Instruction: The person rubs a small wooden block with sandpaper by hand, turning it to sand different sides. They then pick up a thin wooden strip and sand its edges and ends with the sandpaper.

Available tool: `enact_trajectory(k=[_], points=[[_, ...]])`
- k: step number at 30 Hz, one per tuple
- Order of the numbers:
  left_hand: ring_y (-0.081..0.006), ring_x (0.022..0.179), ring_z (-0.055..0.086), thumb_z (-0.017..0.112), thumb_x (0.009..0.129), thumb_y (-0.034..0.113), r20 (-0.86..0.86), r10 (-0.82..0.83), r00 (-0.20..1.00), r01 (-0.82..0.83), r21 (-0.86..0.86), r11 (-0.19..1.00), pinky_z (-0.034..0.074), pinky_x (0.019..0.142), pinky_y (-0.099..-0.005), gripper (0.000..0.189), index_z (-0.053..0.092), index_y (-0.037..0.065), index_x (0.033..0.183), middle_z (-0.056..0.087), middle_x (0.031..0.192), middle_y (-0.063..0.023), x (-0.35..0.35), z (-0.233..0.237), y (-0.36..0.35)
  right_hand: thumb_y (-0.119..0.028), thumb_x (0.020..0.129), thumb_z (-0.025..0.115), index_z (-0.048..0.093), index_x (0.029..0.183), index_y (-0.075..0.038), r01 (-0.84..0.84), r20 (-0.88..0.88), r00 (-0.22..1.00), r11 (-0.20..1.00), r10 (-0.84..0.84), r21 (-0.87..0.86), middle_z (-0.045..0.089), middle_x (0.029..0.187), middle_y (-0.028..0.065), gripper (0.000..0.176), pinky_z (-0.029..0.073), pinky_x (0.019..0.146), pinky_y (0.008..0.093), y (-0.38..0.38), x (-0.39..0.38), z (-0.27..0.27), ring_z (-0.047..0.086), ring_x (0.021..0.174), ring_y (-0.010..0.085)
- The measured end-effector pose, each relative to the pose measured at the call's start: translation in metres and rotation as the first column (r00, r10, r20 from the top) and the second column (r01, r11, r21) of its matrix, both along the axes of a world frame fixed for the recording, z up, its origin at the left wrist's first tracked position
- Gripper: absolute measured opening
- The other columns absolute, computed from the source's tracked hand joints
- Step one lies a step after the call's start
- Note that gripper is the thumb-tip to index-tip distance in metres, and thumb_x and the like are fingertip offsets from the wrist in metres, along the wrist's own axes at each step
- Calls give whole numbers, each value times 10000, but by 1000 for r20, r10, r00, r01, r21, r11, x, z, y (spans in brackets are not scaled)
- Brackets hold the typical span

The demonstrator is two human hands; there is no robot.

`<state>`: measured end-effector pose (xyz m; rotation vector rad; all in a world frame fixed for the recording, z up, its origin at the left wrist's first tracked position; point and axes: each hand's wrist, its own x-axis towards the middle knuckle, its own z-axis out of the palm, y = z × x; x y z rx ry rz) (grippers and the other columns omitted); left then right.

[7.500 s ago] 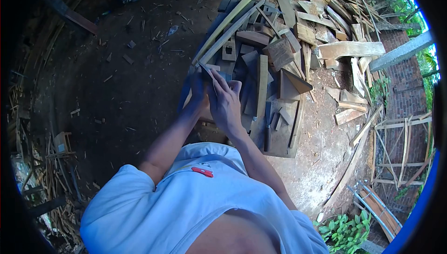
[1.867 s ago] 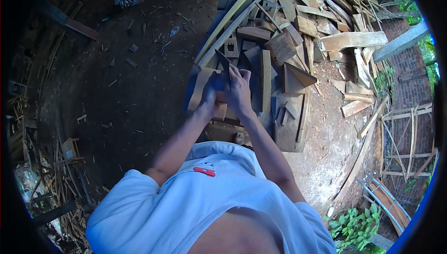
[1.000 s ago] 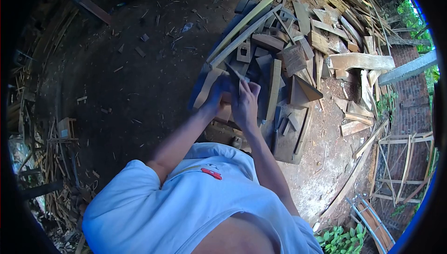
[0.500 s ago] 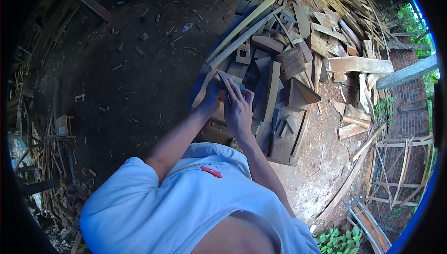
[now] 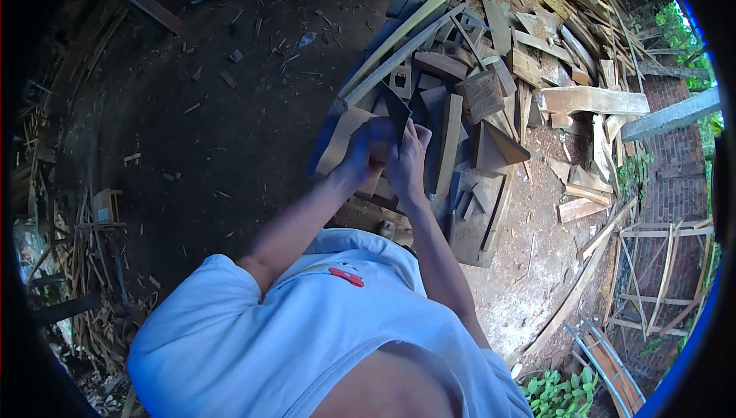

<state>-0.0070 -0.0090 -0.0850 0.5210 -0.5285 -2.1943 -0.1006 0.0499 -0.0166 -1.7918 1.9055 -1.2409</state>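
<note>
Both of my hands are close together over the cluttered low work surface, at a dark, flat, pointed piece (image 5: pixel 396 111) that stands up between them. My right hand (image 5: pixel 409 163) is closed on its lower right side, thumb and fingers pressed together. On the other side, my left hand (image 5: pixel 372 146) is curled against the piece, blurred by motion, its fingertips partly hidden. What the piece is made of I cannot make out. Just left of the hands lies a pale board (image 5: pixel 341 138). A long wooden bar (image 5: pixel 447 146) lies to their right.
Wood offcuts (image 5: pixel 483 96) and long strips (image 5: pixel 399 42) crowd the work surface. Behind it rises a heap of scrap boards (image 5: pixel 537 42). A thick plank (image 5: pixel 594 102) lies at right, near a brick wall (image 5: pixel 675 142). Wood chips dot the dark dirt floor (image 5: pixel 207 126).
The dark flat piece has turned more upright and shifted right, showing a broader dark face. Both hands have moved slightly right with it, and the left is more blurred.
</note>
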Motion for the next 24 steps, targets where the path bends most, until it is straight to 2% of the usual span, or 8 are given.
enact_trajectory(k=[6, 9, 13, 16, 18, 19, 20, 24], points=[[-136, 967, 604, 434, 944, 364, 21, 20, 1000, -12, -298, 955, 522, 832, -329, 336, 535, 96, 1119, 602, 1040, -39, 6, 7, -13, -135, 901, 485, 554, 1275, -110, -21, -2, 1000, 1000, 21, 9, 519, 1345, 71, 381, 325, 966, 349, 17, 15, 9, 432, 1015, 302], [-135, 919, 612, 463, 922, 331, 111, -13, 994, 1, 110, 994, 528, 771, -327, 309, 547, 75, 1072, 600, 1001, -40, -4, 11, -3, -125, 875, 498, 554, 1278, -121, -31, 79, 997, 998, 27, 50, 542, 1317, 62, 407, 361, 938, 362, -5, -6, 3, 418, 1020, 302], [-132, 876, 618, 489, 911, 302, 74, -60, 996, 52, 102, 993, 527, 731, -310, 268, 555, 71, 1028, 601, 944, -37, 0, 10, -13, -122, 859, 500, 550, 1276, -126, -25, 19, 1000, 999, 24, 41, 534, 1324, 57, 419, 376, 936, 374, 5, 4, 8, 419, 1007, 303], [-131, 858, 623, 481, 923, 319, -286, -148, 947, 115, -128, 985, 532, 705, -295, 263, 560, 89, 1021, 604, 915, -37, 8, -21, -18, -123, 873, 487, 557, 1261, -120, -49, -45, 998, 999, 50, 19, 509, 1353, 54, 394, 374, 942, 375, 23, 21, 14, 416, 997, 307], [-132, 847, 631, 446, 937, 339, 102, -21, 995, 41, -202, 978, 544, 682, -296, 281, 566, 108, 1044, 613, 917, -34, 4, 16, -3, -127, 885, 484, 569, 1243, -99, -56, -49, 997, 998, 57, 6, 526, 1330, 63, 368, 380, 930, 378, 15, 10, 13, 423, 1001, 312], [-136, 816, 635, 424, 938, 333, 211, -10, 977, -11, 98, 995, 548, 659, -306, 284, 567, 113, 1049, 611, 918, -31, -4, 15, -2, -166, 921, 477, 601, 1064, -28, 0, 2, 1000, 1000, 1, -7, 586, 1093, 111, 234, 342, 934, 381, 1, -1, 10, 408, 985, 323], [-136, 816, 635, 424, 938, 333, 214, -11, 977, -9, 95, 995, 548, 659, -306, 284, 567, 113, 1049, 611, 918, -31, -5, 15, -1, -190, 930, 463, 598, 1049, -29, 33, 173, 984, 997, -45, 76, 587, 1077, 113, 241, 341, 938, 380, -10, -9, 9, 408, 982, 319], [-143, 809, 634, 426, 936, 340, 132, -6, 991, -5, 87, 996, 546, 671, -298, 283, 566, 117, 1041, 612, 944, -38, -2, -4, -9, -132, 867, 504, 560, 1263, -96, 21, -67, 997, 998, -24, -52, 536, 1320, 66, 402, 381, 926, 372, 12, 10, 8, 450, 1004, 312]])
